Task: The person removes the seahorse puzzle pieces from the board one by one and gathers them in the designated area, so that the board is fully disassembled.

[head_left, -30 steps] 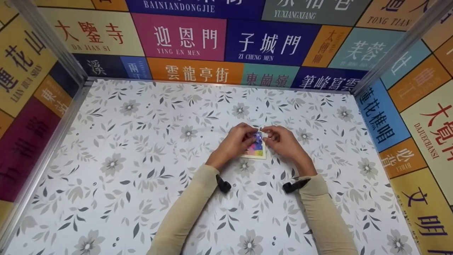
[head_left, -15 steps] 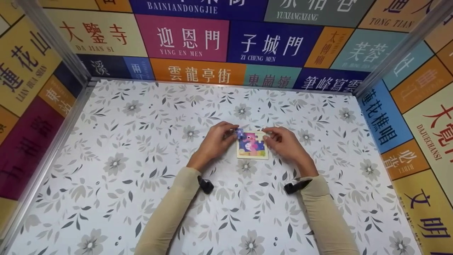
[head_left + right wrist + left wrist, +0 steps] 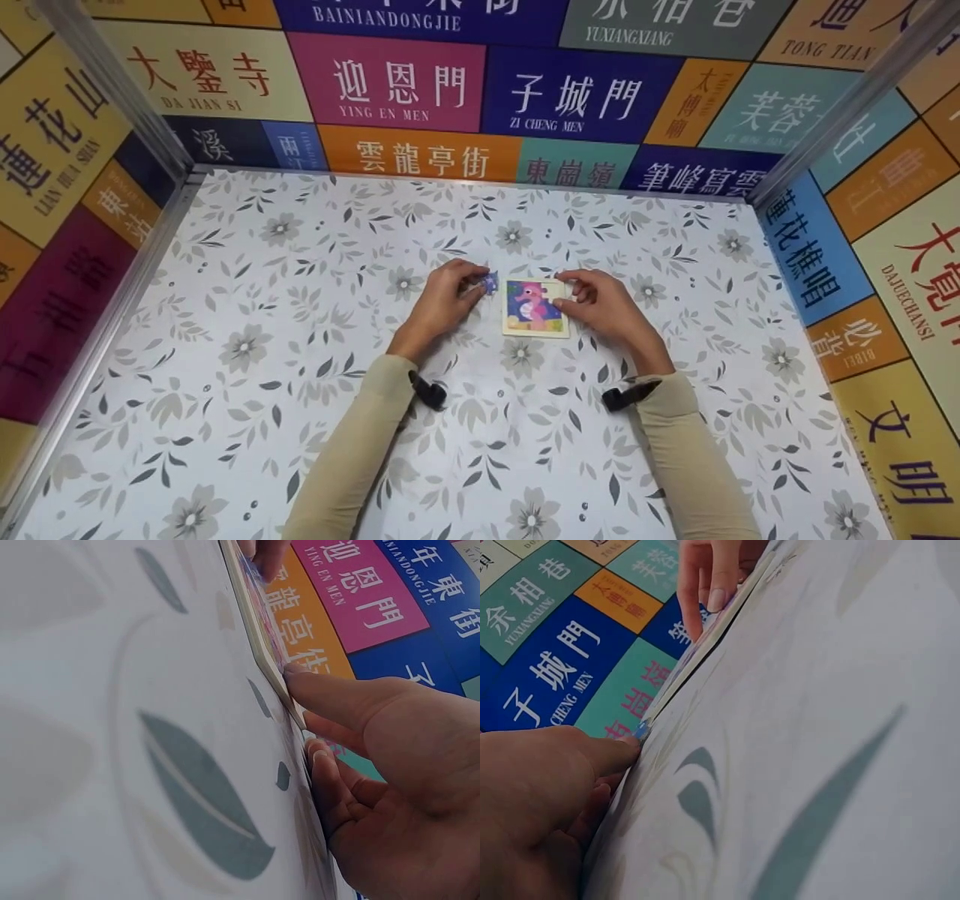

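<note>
A small square jigsaw puzzle [image 3: 534,319] with a pink seahorse picture lies flat in its pale frame on the table. At its upper right a pale patch shows within the picture. My left hand [image 3: 444,298], left of the puzzle, pinches a small blue-purple puzzle piece [image 3: 490,283] between thumb and fingers, just above or at the table. In the left wrist view only a blue sliver of the piece [image 3: 642,730] shows at the fingertips. My right hand [image 3: 602,304] holds the frame's right side, its thumb on the frame and its fingers curled by the upper right corner.
White tablecloth with grey flowers and leaves [image 3: 300,420] covers the table. Panels with coloured lettered blocks [image 3: 382,82] close off the back and both sides. Dark camera straps [image 3: 427,391] sit at both wrists.
My left hand has moved left from over the puzzle's upper right, carrying the piece off past its left edge. The pale patch is now uncovered. My right hand stays at the frame.
</note>
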Tool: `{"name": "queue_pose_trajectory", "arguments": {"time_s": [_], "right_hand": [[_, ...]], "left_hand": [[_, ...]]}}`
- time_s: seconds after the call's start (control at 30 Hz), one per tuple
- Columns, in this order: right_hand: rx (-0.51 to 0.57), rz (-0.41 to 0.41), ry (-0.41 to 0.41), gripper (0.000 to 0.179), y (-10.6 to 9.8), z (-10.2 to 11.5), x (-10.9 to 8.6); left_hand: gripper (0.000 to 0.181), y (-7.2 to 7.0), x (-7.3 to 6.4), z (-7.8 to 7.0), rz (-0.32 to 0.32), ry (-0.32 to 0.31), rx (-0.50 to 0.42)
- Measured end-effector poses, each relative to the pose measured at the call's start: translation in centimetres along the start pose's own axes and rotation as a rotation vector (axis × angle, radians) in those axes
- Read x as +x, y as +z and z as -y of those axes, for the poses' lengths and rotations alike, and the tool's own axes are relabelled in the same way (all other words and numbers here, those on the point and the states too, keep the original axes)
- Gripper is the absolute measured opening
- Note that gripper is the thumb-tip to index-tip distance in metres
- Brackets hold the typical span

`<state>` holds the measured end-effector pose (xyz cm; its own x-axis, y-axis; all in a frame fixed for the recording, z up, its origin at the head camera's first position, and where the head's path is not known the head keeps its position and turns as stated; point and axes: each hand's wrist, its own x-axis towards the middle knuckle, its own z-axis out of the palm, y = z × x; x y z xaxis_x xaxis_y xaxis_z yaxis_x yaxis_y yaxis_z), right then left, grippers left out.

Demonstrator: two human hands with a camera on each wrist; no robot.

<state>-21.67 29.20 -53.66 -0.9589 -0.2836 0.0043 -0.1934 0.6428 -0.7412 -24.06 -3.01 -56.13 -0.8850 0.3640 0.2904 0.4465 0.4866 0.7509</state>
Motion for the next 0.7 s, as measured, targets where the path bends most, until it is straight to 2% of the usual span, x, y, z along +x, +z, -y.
{"name": "queue_pose_trajectory", "arguments": {"time_s": [0.4,0.7], "right_hand": [[0.006,-0.011,-0.011,0.047,0.17,-0.15,0.14],[0.022,-0.008,-0.003,0.047,0.15,-0.05,0.09]], "left_hand": [[0.031,0.15,-0.04,-0.15,0.027,-0.015,0.015],[0.035,0.26,-0.07,-0.02,-0.010,-0.047,-0.031]]}}
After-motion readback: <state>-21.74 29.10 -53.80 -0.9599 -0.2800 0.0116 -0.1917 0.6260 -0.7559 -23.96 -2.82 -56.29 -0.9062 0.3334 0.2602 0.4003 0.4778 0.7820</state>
